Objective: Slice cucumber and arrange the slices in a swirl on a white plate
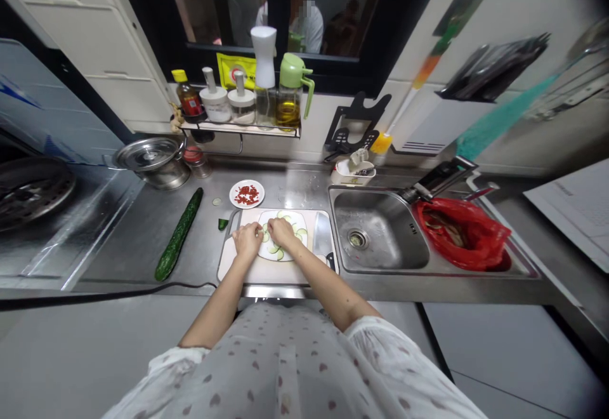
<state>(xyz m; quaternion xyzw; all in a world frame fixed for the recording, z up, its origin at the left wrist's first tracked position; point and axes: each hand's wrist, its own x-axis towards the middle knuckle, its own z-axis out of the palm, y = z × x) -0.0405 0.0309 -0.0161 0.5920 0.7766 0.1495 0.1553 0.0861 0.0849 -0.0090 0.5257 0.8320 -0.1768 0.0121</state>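
A white plate [288, 255] with thin pale green cucumber slices [301, 233] laid out in curves rests on the cutting board [309, 276]. At the plate's left edge is my left hand [247, 240], its fingers bent and drawn together. My right hand [281, 233] reaches over the plate with closed fingers turned towards the left one. What lies between either hand's fingertips is too small to make out. A knife [323, 236] lies along the board's right side. Left of the board are a whole cucumber [179, 235] and a cut cucumber end [222, 224].
Behind the board sits a small plate [233, 201] of chopped red pieces. To the right is the sink [380, 235], with a red plastic bag [469, 235] beyond it. A lidded pot [164, 168] stands back left. A seasoning shelf [242, 128] hangs above the counter.
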